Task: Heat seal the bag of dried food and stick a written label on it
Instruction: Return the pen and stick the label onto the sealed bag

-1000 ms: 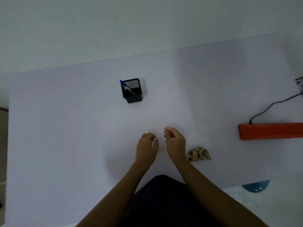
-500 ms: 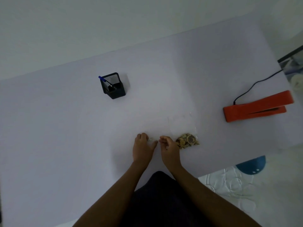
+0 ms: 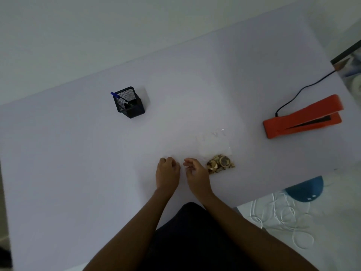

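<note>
Curling loosely near the table's front edge, the left hand (image 3: 168, 173) and right hand (image 3: 196, 173) may pinch something (too small to tell); the clear plastic bag of dried food (image 3: 217, 153), just right, could spill unsealed.

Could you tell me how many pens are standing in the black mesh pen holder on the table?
1. A single blue pen leans against the left rim of the pen holder, toward the table's far side. The mesh may hide another lower down.
</note>
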`<state>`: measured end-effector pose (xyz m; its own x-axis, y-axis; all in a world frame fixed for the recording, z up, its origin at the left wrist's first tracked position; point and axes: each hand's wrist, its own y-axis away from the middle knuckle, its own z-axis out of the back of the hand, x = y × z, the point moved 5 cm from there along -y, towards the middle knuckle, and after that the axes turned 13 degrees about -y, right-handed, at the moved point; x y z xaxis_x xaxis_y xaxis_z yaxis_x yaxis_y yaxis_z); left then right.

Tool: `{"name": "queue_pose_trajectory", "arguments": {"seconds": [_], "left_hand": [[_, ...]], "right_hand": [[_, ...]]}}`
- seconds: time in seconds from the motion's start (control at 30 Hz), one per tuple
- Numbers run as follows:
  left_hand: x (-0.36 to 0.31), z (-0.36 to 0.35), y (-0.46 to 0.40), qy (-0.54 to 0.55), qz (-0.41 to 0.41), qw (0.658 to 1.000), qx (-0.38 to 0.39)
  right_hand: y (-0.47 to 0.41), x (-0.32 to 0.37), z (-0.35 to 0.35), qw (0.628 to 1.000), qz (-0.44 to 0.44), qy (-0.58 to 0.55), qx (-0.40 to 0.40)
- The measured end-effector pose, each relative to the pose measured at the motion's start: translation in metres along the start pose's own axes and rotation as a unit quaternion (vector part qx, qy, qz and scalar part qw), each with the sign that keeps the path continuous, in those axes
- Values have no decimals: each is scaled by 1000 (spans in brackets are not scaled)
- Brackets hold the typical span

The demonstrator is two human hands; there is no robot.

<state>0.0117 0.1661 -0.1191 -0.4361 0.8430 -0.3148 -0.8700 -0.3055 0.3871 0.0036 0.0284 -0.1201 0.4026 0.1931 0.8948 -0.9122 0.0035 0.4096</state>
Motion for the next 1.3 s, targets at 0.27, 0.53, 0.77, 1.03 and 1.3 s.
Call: {"name": "queue_pose_trajectory", "arguments": {"seconds": [0.27,0.53,0.77,1.03,1.3], "left_hand": [[5,-3,1,58,29,997,41],[23,29,7,278,166,932,165],[20,74,30,456,182,840,232],[2,75,51,466,166,825,274],[-54,53,44,302,-39,937,170]], "right_hand": [[-2,-4,-15,997,-12,38,64],[-8,3,-12,987,-47,111,106],[4,32,-13,985,21,114,130],[24,82,12,978,172,93,78],[1,73,70,984,132,81,84]]}}
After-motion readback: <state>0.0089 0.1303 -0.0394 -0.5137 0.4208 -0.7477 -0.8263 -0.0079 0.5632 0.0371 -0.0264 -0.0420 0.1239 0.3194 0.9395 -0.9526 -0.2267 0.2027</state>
